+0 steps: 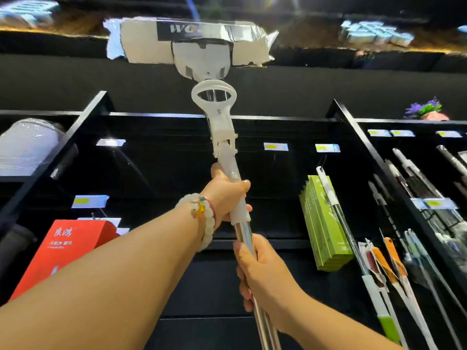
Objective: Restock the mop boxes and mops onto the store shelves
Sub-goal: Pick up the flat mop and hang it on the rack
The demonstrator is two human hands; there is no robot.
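1. Both hands are wrapped tight round the mop [222,137], probably to steady a long top-heavy pole while lifting it toward a hook.
2. Left hand [226,195] grips the white collar, right hand [262,279] clamps the steel shaft just below it.
3. Mop head (still in its wrapper) sits high above both hands, left of the green boxes [326,223].

— What is in the left bay, high up?
— A grey roll in clear wrap [27,145].
— And on the far right, on top?
— A small purple plant [424,110]. Yellow price tags [276,147] hang in the bays — one [89,200] lower left.
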